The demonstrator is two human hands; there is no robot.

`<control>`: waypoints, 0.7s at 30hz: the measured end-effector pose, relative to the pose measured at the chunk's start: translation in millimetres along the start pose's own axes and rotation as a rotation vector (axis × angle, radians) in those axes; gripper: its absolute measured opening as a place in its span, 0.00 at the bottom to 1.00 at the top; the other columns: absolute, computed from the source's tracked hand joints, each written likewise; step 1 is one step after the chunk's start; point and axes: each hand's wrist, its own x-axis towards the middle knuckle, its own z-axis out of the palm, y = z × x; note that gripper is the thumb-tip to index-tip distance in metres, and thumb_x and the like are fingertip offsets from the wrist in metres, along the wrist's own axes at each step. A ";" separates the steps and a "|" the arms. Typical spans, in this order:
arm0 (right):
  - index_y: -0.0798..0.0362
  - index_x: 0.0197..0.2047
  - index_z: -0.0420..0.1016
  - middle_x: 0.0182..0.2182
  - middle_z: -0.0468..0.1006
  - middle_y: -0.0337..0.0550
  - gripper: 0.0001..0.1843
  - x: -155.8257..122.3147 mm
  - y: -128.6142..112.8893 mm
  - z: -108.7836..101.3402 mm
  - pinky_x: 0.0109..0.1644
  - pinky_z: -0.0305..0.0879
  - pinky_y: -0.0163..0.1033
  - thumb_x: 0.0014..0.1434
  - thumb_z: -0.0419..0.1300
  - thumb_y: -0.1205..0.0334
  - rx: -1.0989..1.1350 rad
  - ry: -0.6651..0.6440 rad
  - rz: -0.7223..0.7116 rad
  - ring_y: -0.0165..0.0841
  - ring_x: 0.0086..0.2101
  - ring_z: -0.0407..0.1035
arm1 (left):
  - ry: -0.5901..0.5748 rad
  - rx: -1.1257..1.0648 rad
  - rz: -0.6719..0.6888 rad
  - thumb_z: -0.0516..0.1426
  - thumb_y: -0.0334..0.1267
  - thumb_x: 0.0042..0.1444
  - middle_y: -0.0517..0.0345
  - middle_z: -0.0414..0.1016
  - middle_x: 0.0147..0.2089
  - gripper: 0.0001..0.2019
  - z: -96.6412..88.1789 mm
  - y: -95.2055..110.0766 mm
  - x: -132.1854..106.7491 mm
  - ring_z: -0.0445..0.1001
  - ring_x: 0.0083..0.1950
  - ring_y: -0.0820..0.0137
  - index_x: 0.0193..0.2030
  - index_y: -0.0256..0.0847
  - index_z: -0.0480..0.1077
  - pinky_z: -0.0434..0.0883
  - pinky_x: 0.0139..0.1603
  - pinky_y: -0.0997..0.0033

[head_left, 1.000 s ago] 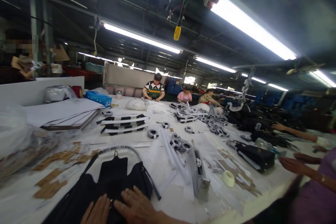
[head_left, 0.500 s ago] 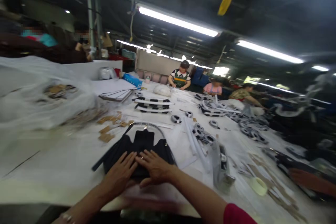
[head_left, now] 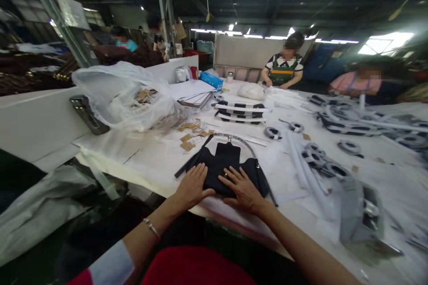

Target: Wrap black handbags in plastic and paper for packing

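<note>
Left hand [head_left: 192, 187], right hand [head_left: 242, 190] on handbag [head_left: 220, 164]

A handbag factory floor, long white worktable [head_left: 157, 173], black bag panels [head_left: 239, 113], co-workers [head_left: 284, 64] seated alongside, overhead fluorescent tubes [head_left: 214, 31]

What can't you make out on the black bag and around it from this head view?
Head view:
- The black bag: its lower middle is covered by the left hand and the right hand.
- The grey metal fixture at lower right: motion blur hides its details.
- The brown tags: any print is too small to read, and the clear plastic bag covers them.
</note>
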 end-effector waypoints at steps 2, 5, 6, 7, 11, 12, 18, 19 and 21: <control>0.41 0.72 0.52 0.70 0.55 0.49 0.44 0.6 1.8 -0.2 0.69 0.41 0.66 0.58 0.65 0.45 0.020 0.007 0.000 0.49 0.69 0.46 | -0.037 -0.002 0.010 0.45 0.62 0.65 0.31 0.74 0.56 0.36 -22.3 10.5 22.5 0.72 0.60 0.49 0.57 0.26 0.69 0.68 0.58 0.52; 0.45 0.71 0.54 0.70 0.54 0.51 0.44 1.8 3.0 -1.6 0.70 0.39 0.65 0.57 0.64 0.43 0.051 0.035 0.011 0.49 0.69 0.44 | 0.029 -0.054 0.170 0.43 0.57 0.69 0.40 0.74 0.58 0.31 -34.7 32.4 54.8 0.70 0.62 0.56 0.62 0.33 0.66 0.64 0.62 0.54; 0.46 0.70 0.57 0.70 0.55 0.51 0.43 1.9 2.0 -1.9 0.70 0.38 0.64 0.57 0.64 0.42 0.057 0.050 0.017 0.49 0.69 0.44 | 0.048 -0.071 0.239 0.43 0.56 0.69 0.43 0.71 0.63 0.29 -30.6 38.5 61.1 0.66 0.66 0.58 0.65 0.36 0.63 0.61 0.65 0.55; 0.46 0.69 0.60 0.70 0.56 0.51 0.40 1.7 0.1 -2.0 0.71 0.38 0.64 0.57 0.64 0.42 0.061 0.066 0.024 0.48 0.69 0.45 | 0.043 -0.079 0.308 0.44 0.54 0.70 0.46 0.67 0.66 0.27 -22.8 42.9 64.4 0.63 0.69 0.60 0.67 0.38 0.61 0.60 0.67 0.56; 0.46 0.65 0.66 0.66 0.62 0.53 0.33 -5.5 -15.1 0.8 0.70 0.40 0.65 0.62 0.58 0.39 0.046 0.147 0.104 0.50 0.67 0.50 | 0.056 -0.056 0.302 0.46 0.52 0.69 0.46 0.62 0.70 0.27 24.2 38.4 58.7 0.62 0.70 0.60 0.70 0.40 0.58 0.60 0.68 0.54; 0.47 0.66 0.64 0.66 0.63 0.53 0.34 -9.4 -19.2 2.2 0.70 0.41 0.65 0.63 0.56 0.39 0.033 0.176 0.128 0.50 0.67 0.50 | 0.077 -0.052 0.306 0.46 0.53 0.69 0.47 0.63 0.69 0.27 34.8 33.2 57.8 0.62 0.69 0.59 0.70 0.43 0.58 0.60 0.67 0.53; 0.44 0.71 0.54 0.69 0.58 0.47 0.34 -65.9 -33.8 16.4 0.70 0.44 0.61 0.66 0.54 0.45 -0.021 0.356 0.319 0.47 0.68 0.47 | 0.190 -0.026 0.418 0.44 0.53 0.69 0.45 0.64 0.68 0.26 55.3 17.7 66.9 0.64 0.68 0.55 0.67 0.45 0.64 0.64 0.64 0.48; 0.43 0.71 0.53 0.69 0.57 0.46 0.34 -79.4 -33.6 19.7 0.70 0.47 0.61 0.66 0.56 0.46 -0.016 0.370 0.377 0.46 0.68 0.47 | 0.196 -0.018 0.409 0.44 0.53 0.68 0.44 0.64 0.68 0.26 53.3 19.3 67.1 0.65 0.68 0.54 0.66 0.45 0.65 0.64 0.64 0.48; 0.44 0.71 0.53 0.69 0.58 0.46 0.34 -104.1 -30.2 26.1 0.69 0.51 0.59 0.66 0.57 0.49 0.002 0.393 0.506 0.46 0.67 0.52 | 0.201 0.000 0.385 0.45 0.53 0.68 0.44 0.64 0.68 0.26 48.9 23.6 66.5 0.65 0.67 0.54 0.65 0.45 0.66 0.65 0.64 0.47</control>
